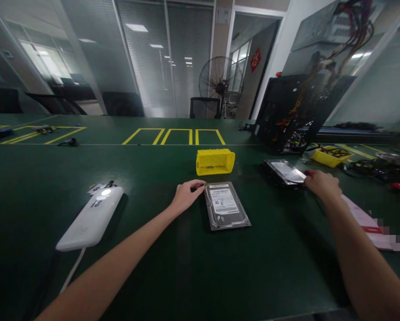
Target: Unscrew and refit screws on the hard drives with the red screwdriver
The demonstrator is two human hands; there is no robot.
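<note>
The silver rectangular metal hard drive with a white printed label (224, 203) should feel heavy for its size and wholly stiff, with smooth faces that could slide under dry fingertips, and it is probably fragile inside if knocked or dropped. The best hold looks to be across its two long side edges, near the middle, keeping pressure off the flat cover. It lies flat, label up, on the dark green table (173, 272), just on the near side of the yellow plastic bin (215, 162). The left grip (185, 195) touches its far left corner with thumb and finger partly curled; whether they pinch it or merely rest there I cannot tell. The right grip (323, 183) is closed around a small red object (309, 173), mostly hidden, beside the near right end of the black-sided hard drive with a pale top label (286, 171). As for looks, the silver drive has a dull grey metal rim with curved contours along its long sides, small holes at its near corners, dense print too small to read, and a round pale mark towards the near end.
</note>
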